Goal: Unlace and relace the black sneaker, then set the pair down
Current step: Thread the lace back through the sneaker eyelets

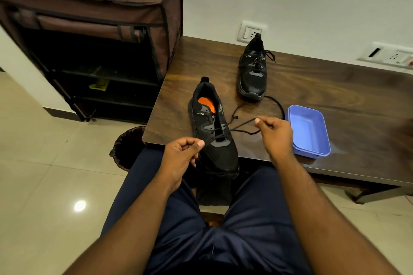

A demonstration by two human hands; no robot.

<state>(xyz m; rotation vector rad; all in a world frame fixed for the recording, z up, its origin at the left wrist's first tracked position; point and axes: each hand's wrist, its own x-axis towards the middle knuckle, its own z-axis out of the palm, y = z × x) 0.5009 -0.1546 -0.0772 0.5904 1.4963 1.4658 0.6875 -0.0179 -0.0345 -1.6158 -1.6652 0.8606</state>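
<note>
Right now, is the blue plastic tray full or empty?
Empty. The blue plastic tray shows only its bare bottom; nothing lies inside it.

One shoe [213, 127] sat on the table [335, 87]. The other shoe [253, 69] sat behind it, the tub [309, 131] to its right.

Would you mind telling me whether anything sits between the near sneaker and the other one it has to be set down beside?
Only a loose loop of lace lies between the near sneaker and the far sneaker; the blue tray sits off to the right.
</note>
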